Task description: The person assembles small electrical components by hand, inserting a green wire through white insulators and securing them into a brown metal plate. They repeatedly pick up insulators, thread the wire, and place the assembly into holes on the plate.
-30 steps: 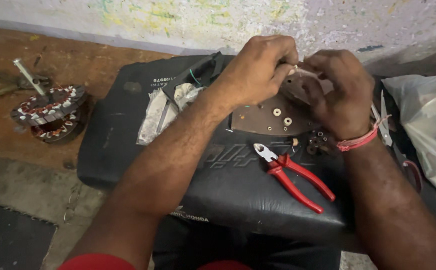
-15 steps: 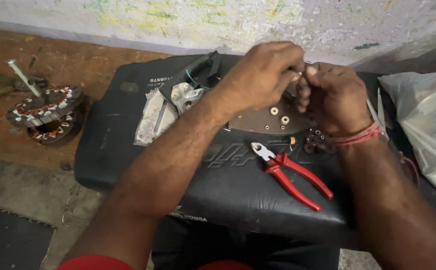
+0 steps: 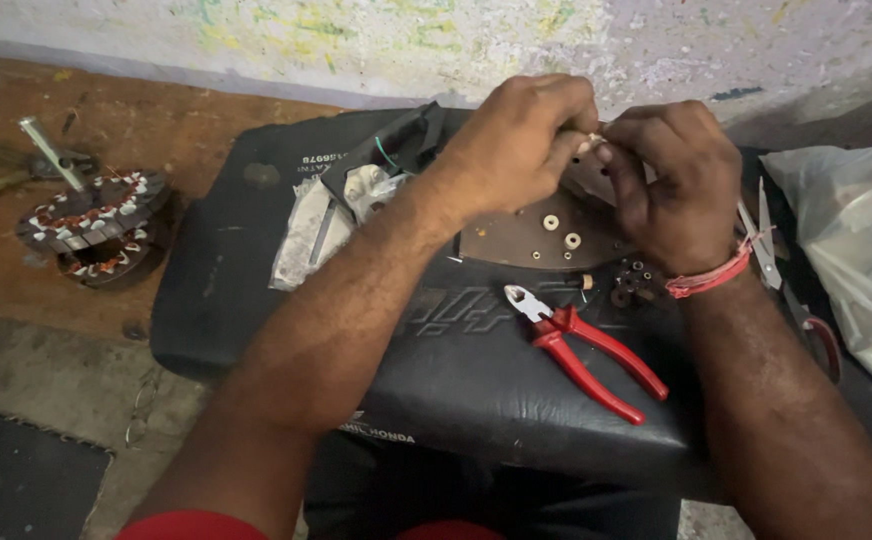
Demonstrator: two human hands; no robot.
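Where fingertips meet: L hand (image 3: 516, 140) & R hand (image 3: 681, 185) both pinch small pale part (image 3: 586, 143) over metal plate (image 3: 546, 232); red pliers (image 3: 586, 350) nearby on black cushion (image 3: 476, 370).

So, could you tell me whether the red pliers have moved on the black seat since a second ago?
No. The red pliers lie below the brown plate, as before.

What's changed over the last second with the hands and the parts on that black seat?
Little. Both hands, left hand and right hand, have stayed pinched together on a small pale part above the flat brown metal plate; the grip shifted only slightly. The red-handled pliers and the copper-wound motor stator haven't moved.
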